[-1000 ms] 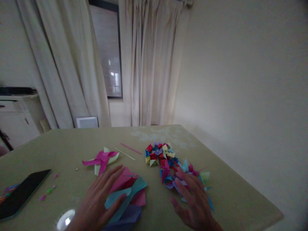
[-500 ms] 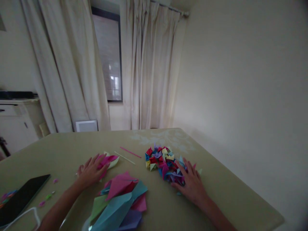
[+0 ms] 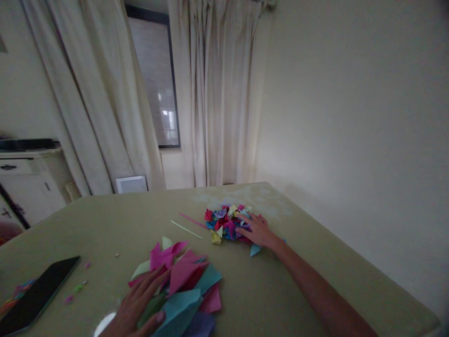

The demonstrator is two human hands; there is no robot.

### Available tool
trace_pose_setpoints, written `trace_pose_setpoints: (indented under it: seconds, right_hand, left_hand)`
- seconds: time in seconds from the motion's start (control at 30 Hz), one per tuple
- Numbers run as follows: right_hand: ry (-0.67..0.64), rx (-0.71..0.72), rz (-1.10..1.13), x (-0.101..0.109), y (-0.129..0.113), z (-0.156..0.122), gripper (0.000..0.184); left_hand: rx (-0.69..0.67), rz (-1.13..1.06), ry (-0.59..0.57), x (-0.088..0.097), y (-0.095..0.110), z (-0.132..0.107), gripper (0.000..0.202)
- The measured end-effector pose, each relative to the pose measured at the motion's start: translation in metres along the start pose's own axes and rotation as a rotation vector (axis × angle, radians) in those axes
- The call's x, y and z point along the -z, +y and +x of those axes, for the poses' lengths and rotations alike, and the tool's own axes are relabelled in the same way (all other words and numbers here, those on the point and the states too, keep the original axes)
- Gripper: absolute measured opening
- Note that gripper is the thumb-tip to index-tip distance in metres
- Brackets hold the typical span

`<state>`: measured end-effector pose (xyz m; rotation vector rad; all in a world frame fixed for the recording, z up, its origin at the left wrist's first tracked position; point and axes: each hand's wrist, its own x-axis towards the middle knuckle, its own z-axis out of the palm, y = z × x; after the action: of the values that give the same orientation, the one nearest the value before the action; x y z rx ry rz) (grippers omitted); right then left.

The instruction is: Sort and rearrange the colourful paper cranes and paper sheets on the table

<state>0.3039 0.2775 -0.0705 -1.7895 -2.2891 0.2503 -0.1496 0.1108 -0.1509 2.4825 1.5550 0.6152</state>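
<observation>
My left hand (image 3: 140, 299) lies with its fingers stretched out over the near pile of large folded papers (image 3: 189, 285), in pink, teal, green and purple. Magenta and pale green folded pieces (image 3: 164, 255) sit at the far side of that pile, by my fingertips. My right hand (image 3: 257, 231) rests, fingers spread, on the right side of a heap of small folded paper pieces (image 3: 228, 222) in red, blue, yellow and purple. A light blue folded piece (image 3: 255, 250) lies below my right wrist. Some small pieces are hidden under my right palm.
A pink strip (image 3: 191, 219) and a pale green strip (image 3: 185, 228) lie left of the small heap. At the left are a dark phone-like slab (image 3: 42, 292), green and pink bits (image 3: 77, 288) and a white round object (image 3: 104, 324). A wall bounds the right side.
My left hand has come nearer, and the magenta and pale green pieces now lie against the large pile. My right hand has moved forward and left, pressing the small heap closer together.
</observation>
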Motion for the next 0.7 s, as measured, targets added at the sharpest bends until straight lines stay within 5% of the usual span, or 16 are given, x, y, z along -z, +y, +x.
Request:
trace_pose_setpoints:
  seconds: [0.1, 0.3, 0.43, 0.5, 0.57, 0.63, 0.7]
  right_hand:
    - [0.010, 0.046, 0.055, -0.006, -0.029, 0.020, 0.062]
    - [-0.078, 0.286, 0.161, -0.014, -0.083, 0.038, 0.069]
    - [0.026, 0.544, 0.395, 0.006, -0.083, 0.027, 0.078]
    - [0.125, 0.527, 0.414, 0.023, -0.074, 0.008, 0.078]
    - [0.210, 0.448, 0.362, 0.036, -0.067, -0.021, 0.072]
    - [0.255, 0.340, 0.265, 0.040, -0.067, -0.057, 0.065]
    - [0.207, 0.328, 0.164, 0.030, -0.075, -0.093, 0.069]
  left_hand:
    - [-0.070, 0.064, 0.064, -0.030, 0.031, 0.003, 0.101]
    - [-0.285, 0.121, -0.004, -0.067, 0.103, 0.059, 0.110]
    - [-0.308, 0.226, 0.119, -0.056, 0.143, 0.089, 0.115]
    - [-0.316, 0.269, 0.178, -0.043, 0.149, 0.100, 0.106]
    - [-0.292, 0.251, 0.209, -0.026, 0.146, 0.115, 0.075]
    - [-0.189, 0.191, 0.215, -0.009, 0.137, 0.137, 0.043]
    - [-0.029, 0.143, 0.214, 0.003, 0.126, 0.165, 0.041]
